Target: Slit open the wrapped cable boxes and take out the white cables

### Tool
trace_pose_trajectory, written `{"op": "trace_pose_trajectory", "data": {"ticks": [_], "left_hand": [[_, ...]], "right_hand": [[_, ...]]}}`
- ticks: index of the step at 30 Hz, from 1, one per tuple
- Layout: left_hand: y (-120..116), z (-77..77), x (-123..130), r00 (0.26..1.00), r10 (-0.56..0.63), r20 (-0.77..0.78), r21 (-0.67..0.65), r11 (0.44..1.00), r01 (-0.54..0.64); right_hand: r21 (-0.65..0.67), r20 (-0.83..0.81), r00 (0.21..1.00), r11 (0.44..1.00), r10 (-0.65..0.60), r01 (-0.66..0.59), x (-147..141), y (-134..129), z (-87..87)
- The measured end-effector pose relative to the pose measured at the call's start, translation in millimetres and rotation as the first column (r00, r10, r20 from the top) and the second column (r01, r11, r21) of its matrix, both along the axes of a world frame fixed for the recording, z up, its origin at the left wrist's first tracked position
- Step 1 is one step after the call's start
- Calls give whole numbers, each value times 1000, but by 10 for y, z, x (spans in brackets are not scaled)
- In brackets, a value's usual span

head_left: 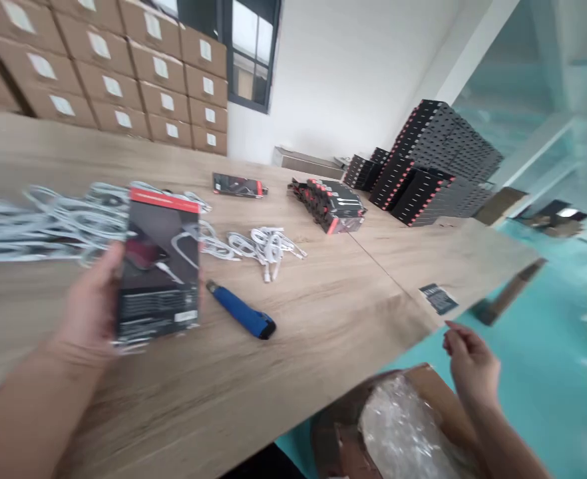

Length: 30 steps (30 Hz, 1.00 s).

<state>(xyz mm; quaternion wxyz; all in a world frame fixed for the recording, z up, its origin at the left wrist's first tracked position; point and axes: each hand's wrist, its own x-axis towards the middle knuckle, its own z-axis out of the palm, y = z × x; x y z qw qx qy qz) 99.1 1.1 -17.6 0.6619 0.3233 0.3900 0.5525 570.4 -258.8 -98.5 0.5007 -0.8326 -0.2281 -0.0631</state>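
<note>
My left hand (pixel 94 299) grips a black and red cable box (pixel 161 266) by its left side, holding it upright above the table. The box has a red top strip, a picture of a white cable and a small white label; loose clear film shows at its bottom. Out past the table's front edge, my right hand (pixel 473 366) has its fingers curled together; whether anything small is between them I cannot make out. Just beyond its fingertips lies a dark printed card (pixel 438 299). A blue-handled cutter (pixel 242 311) rests right of the held box.
Coiled white cables (pixel 268 247) are spread over the table (pixel 313 352). Another black box (pixel 238 185) and a pile of boxes (pixel 333 203) lie farther back. Stacked black boxes (pixel 433 159) stand right. Below the edge, a carton (pixel 423 386) holds clear plastic (pixel 398 426). Brown cartons (pixel 158 66) line the back.
</note>
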Motion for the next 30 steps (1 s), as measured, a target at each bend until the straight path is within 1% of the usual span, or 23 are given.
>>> {"op": "trace_pose_trajectory", "data": {"ticks": [1,2,3,4,5,6,7,8,10,11,13,15,18,20,22,26,27,28,30], "left_hand": [[-25,15,4,998,-63,20,-45,997,64],[-40,21,0,990,-125,57,-92,987,130],[-46,20,-12,977,-188,104,-112,974,199],[-46,13,-33,961,-239,140,-120,959,256],[-42,5,-60,960,-241,142,-131,957,260],[-37,-4,-89,966,-224,130,-139,960,242],[-34,-13,-118,973,-198,115,-145,966,213],[-33,-22,-141,981,-164,99,-146,973,178],[-34,-47,-169,988,-121,93,-121,984,132],[-35,-65,-172,988,-120,99,-102,986,130],[-34,-108,-158,980,-160,115,-75,983,169],[-31,-151,-127,966,-237,108,-89,965,247],[-25,-190,-71,938,-343,49,-155,925,346],[-24,-193,-49,929,-369,7,-185,913,364],[-33,-179,-46,933,-359,-16,-200,916,349],[-94,-122,-66,936,-353,-13,-242,909,339],[-113,-107,-69,933,-360,-10,-257,903,345],[-132,-93,-71,928,-372,-8,-274,894,355],[-160,-68,-77,916,-402,2,-315,869,382]], "right_hand": [[68,46,990,988,134,-137,-195,227,145],[107,110,949,946,294,-306,-426,474,286],[93,176,875,877,452,-472,-689,733,423],[54,242,767,781,594,-622,-980,993,551],[-15,305,623,658,720,-753,-1291,1247,669],[-122,349,474,541,808,-832,-1613,1484,773],[-238,392,349,460,852,-856,-1932,1700,856],[-341,425,273,432,863,-835,-2235,1888,915],[-463,457,216,438,863,-771,-2749,2168,951],[-490,459,215,447,862,-748,-2944,2257,931],[-510,440,239,460,865,-726,-3199,2340,838],[-515,402,262,453,878,-728,-3293,2338,723],[-498,352,269,422,897,-757,-3238,2316,598],[-433,335,301,430,893,-792,-3133,2353,562],[-354,319,368,470,874,-809,-3002,2430,551],[-215,277,520,580,808,-786,-2730,2593,561],[-173,259,546,595,796,-785,-2675,2618,564],[-131,239,561,598,793,-790,-2629,2635,566],[-41,194,565,583,802,-812,-2558,2651,572]]}}
